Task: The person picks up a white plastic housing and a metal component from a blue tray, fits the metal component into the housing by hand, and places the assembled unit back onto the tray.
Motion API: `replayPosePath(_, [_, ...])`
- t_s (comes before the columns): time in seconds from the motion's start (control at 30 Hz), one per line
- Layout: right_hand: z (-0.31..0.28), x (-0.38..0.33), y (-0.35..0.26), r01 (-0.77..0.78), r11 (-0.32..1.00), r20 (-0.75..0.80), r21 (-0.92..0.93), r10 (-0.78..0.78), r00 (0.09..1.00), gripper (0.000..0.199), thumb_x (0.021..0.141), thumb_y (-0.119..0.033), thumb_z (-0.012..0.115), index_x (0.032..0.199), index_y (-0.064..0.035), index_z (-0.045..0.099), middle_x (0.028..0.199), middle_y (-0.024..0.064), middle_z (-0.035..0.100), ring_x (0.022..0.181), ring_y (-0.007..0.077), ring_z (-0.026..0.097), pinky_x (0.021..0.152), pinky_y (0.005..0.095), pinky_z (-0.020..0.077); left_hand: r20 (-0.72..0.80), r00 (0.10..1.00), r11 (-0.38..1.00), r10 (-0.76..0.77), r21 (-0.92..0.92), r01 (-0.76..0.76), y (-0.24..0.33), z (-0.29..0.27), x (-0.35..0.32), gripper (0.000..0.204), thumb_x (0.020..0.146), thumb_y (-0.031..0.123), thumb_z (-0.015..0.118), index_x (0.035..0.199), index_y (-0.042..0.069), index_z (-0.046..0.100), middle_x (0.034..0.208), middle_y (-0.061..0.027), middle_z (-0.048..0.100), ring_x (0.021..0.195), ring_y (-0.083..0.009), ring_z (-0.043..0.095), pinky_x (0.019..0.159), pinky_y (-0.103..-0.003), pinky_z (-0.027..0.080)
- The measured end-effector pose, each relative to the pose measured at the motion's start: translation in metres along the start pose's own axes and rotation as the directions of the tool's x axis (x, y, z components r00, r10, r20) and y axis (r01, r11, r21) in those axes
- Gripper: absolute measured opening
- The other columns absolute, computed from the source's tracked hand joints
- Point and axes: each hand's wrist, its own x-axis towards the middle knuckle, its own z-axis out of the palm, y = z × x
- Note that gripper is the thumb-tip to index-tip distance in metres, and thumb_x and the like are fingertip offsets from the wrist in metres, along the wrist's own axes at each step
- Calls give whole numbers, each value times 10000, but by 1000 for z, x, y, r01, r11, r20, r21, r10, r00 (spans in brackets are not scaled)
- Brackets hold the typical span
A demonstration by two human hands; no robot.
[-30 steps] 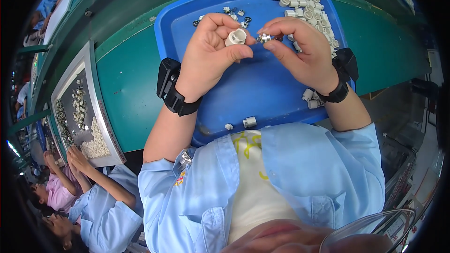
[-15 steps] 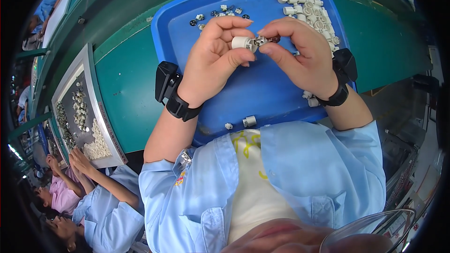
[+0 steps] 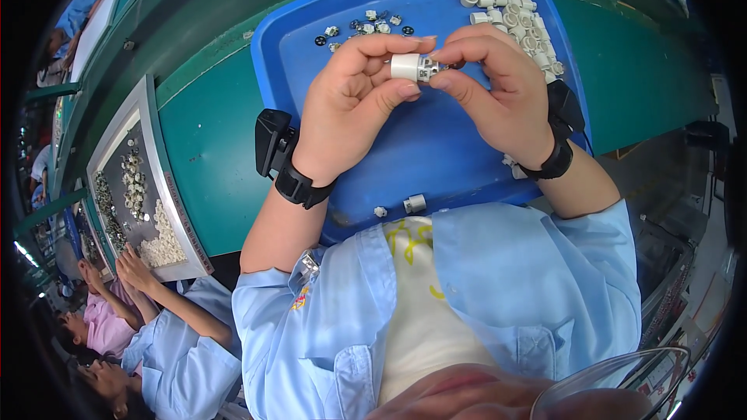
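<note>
Over a blue tray [image 3: 436, 155] on the green counter [image 3: 210, 148], the left hand [image 3: 350, 105] pinches a small white cylinder [image 3: 406, 67] while the right hand [image 3: 498, 85] presses a small metal piece [image 3: 429, 69] against its end. White cylinders [image 3: 506, 4] lie heaped in the tray's far right corner, small dark parts [image 3: 366, 27] at its far left.

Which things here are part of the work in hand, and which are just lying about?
In hand: left hand, right hand, white cylinder, small metal part, blue tray, white cylinder pile, small dark parts.

Lying about: neighbour's grey tray, green bench.
</note>
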Motion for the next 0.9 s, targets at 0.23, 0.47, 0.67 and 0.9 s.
replayPosePath(0.23, [-4,-2,-4,-34,999,79,-19,36,996,175,740,-66,669,891,-11,597,850,95,584,783,193,554,700,276,436,-13,1000,954,-8,300,11,-3,-8,-3,281,748,-49,626,1016,8,568,985,-77,617,848,-125,588,725,-221,487])
replayPosePath(0.47, [-8,1,-5,64,992,104,-112,-53,993,175,718,-72,688,868,-15,617,806,93,591,759,205,563,682,279,444,99,972,815,211,532,-231,-5,-14,0,263,704,-26,673,954,28,612,941,-64,619,762,-124,597,697,-225,489])
replayPosePath(0.67, [-10,2,-6,107,984,119,-139,-91,989,182,702,-70,699,861,-16,630,799,94,591,762,217,568,673,288,451,2,997,935,79,346,-75,0,-7,-4,245,719,-20,674,948,7,591,930,-67,610,794,-122,597,697,-227,494])
replayPosePath(0.9, [-11,3,-8,143,980,120,-135,-127,985,187,687,-49,702,858,-14,636,799,94,588,756,224,572,655,290,458,20,998,982,56,182,-59,-3,-11,-5,254,744,-31,656,977,-10,558,966,-83,586,833,-122,596,724,-224,498])
